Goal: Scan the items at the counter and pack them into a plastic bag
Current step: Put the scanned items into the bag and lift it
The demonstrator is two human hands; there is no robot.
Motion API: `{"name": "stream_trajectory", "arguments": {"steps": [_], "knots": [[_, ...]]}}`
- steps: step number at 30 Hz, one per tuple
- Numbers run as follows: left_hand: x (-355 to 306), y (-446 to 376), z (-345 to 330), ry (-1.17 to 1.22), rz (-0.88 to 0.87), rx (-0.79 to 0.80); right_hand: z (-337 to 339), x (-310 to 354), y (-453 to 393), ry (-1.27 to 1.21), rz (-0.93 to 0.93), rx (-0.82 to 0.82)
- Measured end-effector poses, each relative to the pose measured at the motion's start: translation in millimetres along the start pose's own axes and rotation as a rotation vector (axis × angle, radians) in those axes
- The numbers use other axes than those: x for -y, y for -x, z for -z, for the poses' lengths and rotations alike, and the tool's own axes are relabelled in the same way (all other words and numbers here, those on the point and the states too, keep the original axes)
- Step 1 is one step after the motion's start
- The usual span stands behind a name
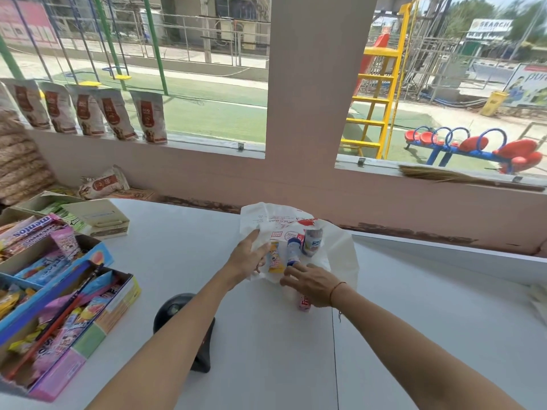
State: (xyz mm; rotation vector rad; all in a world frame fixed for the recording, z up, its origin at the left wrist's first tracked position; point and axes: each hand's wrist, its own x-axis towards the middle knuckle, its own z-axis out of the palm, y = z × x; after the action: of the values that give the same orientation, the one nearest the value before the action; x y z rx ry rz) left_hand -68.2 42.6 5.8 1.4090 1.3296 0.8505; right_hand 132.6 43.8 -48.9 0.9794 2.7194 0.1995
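Observation:
A white plastic bag [337, 250] with red print lies on the white counter [183, 250], far centre. On it rest a yellow snack packet [275, 258], a small blue-capped bottle [293, 250] and a white can [312, 241]. My left hand [248, 255] grips the bag's left edge, thumb near the yellow packet. My right hand [310, 284] rests palm down at the bag's near edge, fingertips touching the bottle's base. A pink packet [305, 303] pokes out from under my right hand. A black barcode scanner [185, 327] stands near, under my left forearm.
Open boxes of sweets [59, 294] crowd the counter's left side, with a beige box [100, 218] behind them. Pouches [118, 116] line the window sill at the back left. A broom [461, 176] lies on the right sill. The wall runs close behind the bag.

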Motion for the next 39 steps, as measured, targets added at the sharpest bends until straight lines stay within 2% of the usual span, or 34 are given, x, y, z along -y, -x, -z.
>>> {"name": "stream_trajectory", "arguments": {"steps": [4, 7, 10, 12, 15, 18, 19, 21, 22, 24, 28, 29, 30, 32, 33, 35, 37, 39], "knots": [[2.6, -1.6, 3.2, -0.052, 0.025, -0.008, 4.2, -4.9, 1.7, 0.145, 0.157, 0.035], [1.2, -0.1, 4.7, -0.038, 0.022, 0.005, -1.5, -5.2, 7.5, 0.169, 0.195, -0.008], [1.6, 0.8, 4.0, -0.049, 0.028, 0.007, 0.6, -3.7, 8.6, 0.005, 0.17, -0.119], [1.5, 1.7, 3.6, -0.046, 0.034, 0.008, 17.0, -1.1, 8.0, -0.333, -0.038, -0.206], [1.1, 2.2, 3.4, -0.055, 0.043, 0.0, 45.6, -7.9, -0.2, -0.958, -0.528, -0.35], [2.6, 0.7, 4.2, -0.071, 0.048, -0.003, 50.6, -25.6, -20.8, -1.5, -0.996, -0.381], [2.8, 0.8, 3.7, -0.076, 0.05, -0.004, 47.4, -29.9, -28.4, -1.658, -1.109, -0.387], [3.1, -0.3, 2.4, -0.08, 0.067, -0.02, 39.8, -35.7, -40.0, -1.854, -1.205, -0.415], [3.9, -2.3, 2.1, -0.082, 0.082, -0.027, 36.3, -36.2, -42.7, -1.813, -1.195, -0.397], [5.3, -3.2, 1.9, -0.072, 0.097, -0.031, 37.7, -30.1, -38.4, -1.423, -1.093, -0.326], [0.4, -10.5, -6.1, -0.077, 0.073, -0.043, 30.8, -21.5, 4.6, -0.516, -0.913, -0.684], [-1.9, -11.1, -9.9, -0.067, 0.067, -0.039, 28.2, -18.4, 13.6, -0.349, -0.962, -0.721], [-5.9, -10.3, -14.1, -0.053, 0.069, -0.031, 27.0, -16.9, 23.4, -0.282, -1.066, -0.73], [-10.3, -9.3, -20.3, -0.044, 0.065, -0.024, 19.8, -19.0, 35.8, -0.39, -1.336, -0.636], [-12.2, -8.4, -22.0, -0.047, 0.054, -0.028, 15.3, -21.7, 42.1, -0.506, -1.45, -0.534], [-20.4, -3.6, -23.3, -0.083, 0.019, -0.056, 12.7, -31.3, 54.2, -0.847, -1.554, -0.375], [-31.8, -2.5, -18.5, -0.119, -0.001, -0.062, 23.2, -41.0, 58.8, -1.235, -1.461, -0.413], [-50.4, -8.3, -10.1, -0.124, 0.022, -0.043, 46.4, -49.7, 56.3, -1.28, -1.311, -0.525]]}}
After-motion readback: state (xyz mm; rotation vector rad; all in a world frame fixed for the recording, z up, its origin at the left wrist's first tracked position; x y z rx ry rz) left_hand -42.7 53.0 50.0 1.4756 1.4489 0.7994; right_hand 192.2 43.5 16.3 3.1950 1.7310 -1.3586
